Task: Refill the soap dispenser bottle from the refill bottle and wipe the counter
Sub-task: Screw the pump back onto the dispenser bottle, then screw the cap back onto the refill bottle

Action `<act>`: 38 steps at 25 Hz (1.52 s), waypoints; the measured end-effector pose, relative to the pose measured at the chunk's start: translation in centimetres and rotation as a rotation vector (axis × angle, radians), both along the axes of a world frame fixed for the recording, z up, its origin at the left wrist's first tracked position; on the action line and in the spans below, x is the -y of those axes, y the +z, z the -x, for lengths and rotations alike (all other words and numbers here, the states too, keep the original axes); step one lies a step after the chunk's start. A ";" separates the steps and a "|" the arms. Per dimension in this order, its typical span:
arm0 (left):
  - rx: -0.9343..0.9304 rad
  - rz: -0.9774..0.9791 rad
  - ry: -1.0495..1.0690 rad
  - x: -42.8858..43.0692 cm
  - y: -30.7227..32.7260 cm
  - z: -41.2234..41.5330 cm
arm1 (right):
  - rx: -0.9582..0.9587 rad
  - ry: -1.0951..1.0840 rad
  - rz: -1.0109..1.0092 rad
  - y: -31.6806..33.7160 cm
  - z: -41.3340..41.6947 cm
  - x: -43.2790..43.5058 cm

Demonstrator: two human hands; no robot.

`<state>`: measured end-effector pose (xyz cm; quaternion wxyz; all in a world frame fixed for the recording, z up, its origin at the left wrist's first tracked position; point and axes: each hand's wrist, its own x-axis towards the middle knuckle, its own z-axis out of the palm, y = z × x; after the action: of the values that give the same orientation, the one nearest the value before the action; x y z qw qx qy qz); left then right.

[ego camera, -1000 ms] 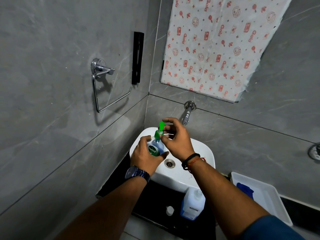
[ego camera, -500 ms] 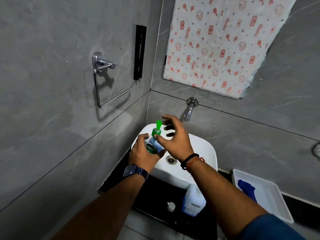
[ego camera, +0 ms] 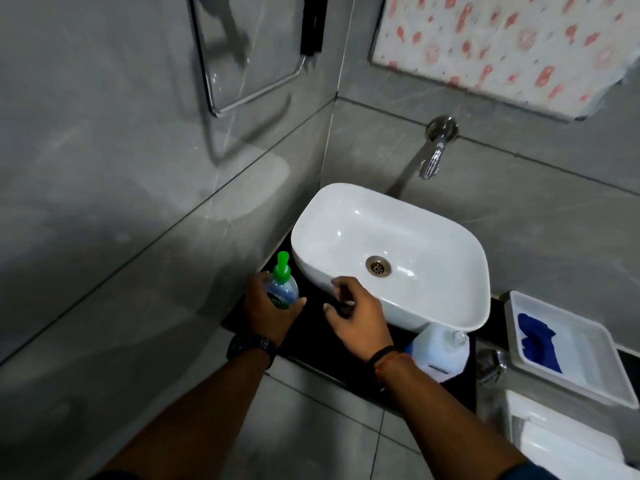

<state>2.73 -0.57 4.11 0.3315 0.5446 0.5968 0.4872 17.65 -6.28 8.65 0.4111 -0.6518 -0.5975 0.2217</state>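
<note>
Gripping the soap dispenser bottle [ego camera: 285, 291] in the left grip [ego camera: 268, 315], fingers and thumb curled round its clear body from the near side. Upright, with the green pump [ego camera: 282, 266] on top, just left of the near-left corner of the white basin [ego camera: 346, 226]. Low over the left end of the black counter [ego camera: 311, 337]; cannot tell whether set down or held just above, with the base hidden behind the grip. Dark watch [ego camera: 251, 346] on that wrist.

Hovering the right grip [ego camera: 356, 317] just right of the bottle and apart from it, in front of the basin's near wall and above the counter. Holding nothing there, with fingers relaxed and loosely curled, thumb pointing toward the bottle. Dark band [ego camera: 382, 353] and a reddish thread on that wrist.

Further right on the counter, tucked beneath the basin's near-right corner and partly behind the right forearm: the refill bottle [ego camera: 441, 353], whitish and translucent, upright. Cannot tell whether capped.

Off to the right, well apart from both grips: a white tray [ego camera: 588, 368] with a blue cloth [ego camera: 536, 341] lying crumpled in its left half. Inside the basin, a brass-coloured drain [ego camera: 378, 265]. Above it on the back wall, a chrome tap [ego camera: 434, 157] angled down toward the basin. On the left wall, a chrome towel ring [ego camera: 256, 95]; on the back wall, a pale sheet [ego camera: 502, 46] with red prints, blurred
</note>
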 end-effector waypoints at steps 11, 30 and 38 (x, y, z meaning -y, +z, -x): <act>0.026 0.010 -0.071 -2.8 -7.2 0.6 | 0.069 -0.142 0.147 -10.8 -0.3 1.2; -0.181 -0.066 -0.044 -0.2 -6.0 0.8 | 0.401 0.075 0.110 -9.4 -2.1 3.7; -0.440 0.196 0.087 6.5 -1.9 -6.9 | 0.339 -0.486 -0.422 0.1 -11.1 9.1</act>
<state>9.59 -7.04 2.20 0.2233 0.5765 0.7220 0.3106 28.73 -15.34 8.77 0.4724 -0.7030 -0.5176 -0.1218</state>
